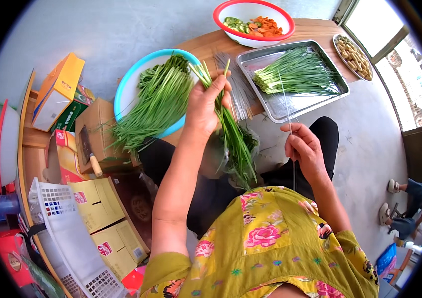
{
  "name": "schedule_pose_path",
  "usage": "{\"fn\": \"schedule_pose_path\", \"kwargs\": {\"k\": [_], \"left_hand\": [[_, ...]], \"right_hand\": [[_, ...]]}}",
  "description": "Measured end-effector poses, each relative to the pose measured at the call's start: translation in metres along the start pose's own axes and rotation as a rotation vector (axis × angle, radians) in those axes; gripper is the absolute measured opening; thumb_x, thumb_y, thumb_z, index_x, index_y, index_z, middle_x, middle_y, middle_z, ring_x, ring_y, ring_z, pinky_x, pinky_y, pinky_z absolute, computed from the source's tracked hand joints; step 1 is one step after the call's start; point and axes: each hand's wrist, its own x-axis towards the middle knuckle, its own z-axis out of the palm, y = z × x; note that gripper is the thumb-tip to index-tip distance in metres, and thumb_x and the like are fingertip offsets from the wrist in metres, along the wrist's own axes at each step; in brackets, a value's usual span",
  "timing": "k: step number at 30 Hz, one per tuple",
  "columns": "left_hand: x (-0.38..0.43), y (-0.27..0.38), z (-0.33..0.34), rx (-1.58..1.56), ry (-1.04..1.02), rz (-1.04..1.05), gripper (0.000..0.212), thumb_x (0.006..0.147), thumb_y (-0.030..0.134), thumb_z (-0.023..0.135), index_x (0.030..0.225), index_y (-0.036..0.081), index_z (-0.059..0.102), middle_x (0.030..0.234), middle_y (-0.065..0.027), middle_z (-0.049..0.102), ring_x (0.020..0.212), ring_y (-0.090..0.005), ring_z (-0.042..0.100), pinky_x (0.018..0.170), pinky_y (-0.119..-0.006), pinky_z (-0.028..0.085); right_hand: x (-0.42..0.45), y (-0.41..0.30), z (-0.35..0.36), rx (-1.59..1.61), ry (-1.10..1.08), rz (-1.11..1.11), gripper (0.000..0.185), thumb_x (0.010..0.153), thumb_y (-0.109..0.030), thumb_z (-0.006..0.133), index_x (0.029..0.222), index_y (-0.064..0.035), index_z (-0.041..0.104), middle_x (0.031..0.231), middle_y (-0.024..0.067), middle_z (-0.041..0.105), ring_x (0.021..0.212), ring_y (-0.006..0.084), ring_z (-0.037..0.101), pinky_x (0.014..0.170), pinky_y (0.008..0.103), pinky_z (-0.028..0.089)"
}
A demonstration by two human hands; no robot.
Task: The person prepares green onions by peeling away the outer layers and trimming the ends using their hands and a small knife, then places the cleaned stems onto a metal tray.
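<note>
My left hand [207,102] grips a small bunch of garlic chives [237,141], pale stem ends up and green leaves hanging over my lap. Between the fingertips of my right hand [304,147] is a thin metal skewer [283,95], held upright and apart from the bunch. A pile of similar skewers [241,95] lies on the wooden table [199,43]. To its right, a metal tray [302,105] bears a neat row of chives [296,72]. Left of the pile, loose chives [162,100] fill a blue-rimmed basin [119,98] and spill over its near edge.
A red-rimmed basin [216,16] holds sliced vegetables; a plate of cut pieces [353,56] sits at the table's right end. At left, a knife [92,156] rests against a cardboard box [101,115], near a white plastic basket [71,238]. Another person [415,208] sits far right.
</note>
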Motion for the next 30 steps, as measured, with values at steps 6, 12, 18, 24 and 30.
{"fn": "schedule_pose_path", "kwargs": {"k": [6, 12, 18, 24, 30], "left_hand": [[-0.013, -0.054, -0.024, -0.022, 0.112, -0.114, 0.022, 0.088, 0.016, 0.068, 0.101, -0.001, 0.063, 0.079, -0.0065, 0.061, 0.059, -0.0135, 0.057, 0.051, -0.026, 0.046], [-0.017, -0.051, -0.027, -0.054, 0.030, -0.109, 0.025, 0.089, 0.018, 0.067, 0.103, -0.002, 0.065, 0.082, -0.0066, 0.061, 0.058, -0.0131, 0.053, 0.055, -0.026, 0.043], [-0.019, -0.047, -0.030, -0.071, 0.042, -0.111, 0.022, 0.087, 0.016, 0.070, 0.100, -0.001, 0.065, 0.084, -0.0067, 0.062, 0.059, -0.0137, 0.054, 0.054, -0.027, 0.044], [-0.027, -0.054, -0.016, -0.010, -0.044, -0.187, 0.023, 0.087, 0.013, 0.069, 0.104, -0.001, 0.064, 0.083, -0.0066, 0.062, 0.062, -0.0149, 0.057, 0.056, -0.028, 0.047], [-0.023, -0.054, -0.022, -0.084, 0.001, -0.235, 0.027, 0.087, 0.014, 0.069, 0.109, 0.000, 0.061, 0.082, -0.0061, 0.061, 0.060, -0.0140, 0.055, 0.056, -0.028, 0.046]], "right_hand": [[-0.004, 0.016, 0.017, -0.075, -0.193, 0.084, 0.020, 0.100, -0.012, 0.046, 0.110, -0.0014, 0.059, 0.057, -0.0028, 0.046, 0.050, 0.0033, 0.039, 0.048, 0.0190, 0.030], [0.003, 0.028, 0.029, -0.215, -0.239, 0.131, 0.019, 0.097, -0.014, 0.048, 0.105, -0.0015, 0.060, 0.057, -0.0011, 0.049, 0.052, 0.0047, 0.044, 0.049, 0.0209, 0.035], [0.004, 0.028, 0.033, -0.249, -0.253, 0.110, 0.020, 0.098, -0.016, 0.048, 0.107, -0.0032, 0.061, 0.056, -0.0032, 0.049, 0.049, 0.0024, 0.038, 0.046, 0.0184, 0.028], [0.023, 0.010, 0.045, -0.182, -0.153, 0.052, 0.019, 0.099, -0.016, 0.050, 0.108, -0.0024, 0.059, 0.058, -0.0043, 0.045, 0.050, 0.0030, 0.038, 0.047, 0.0197, 0.030], [0.025, 0.003, 0.043, -0.188, -0.094, -0.005, 0.024, 0.099, -0.019, 0.050, 0.112, -0.0025, 0.062, 0.055, -0.0072, 0.041, 0.048, 0.0007, 0.035, 0.045, 0.0183, 0.026]]}}
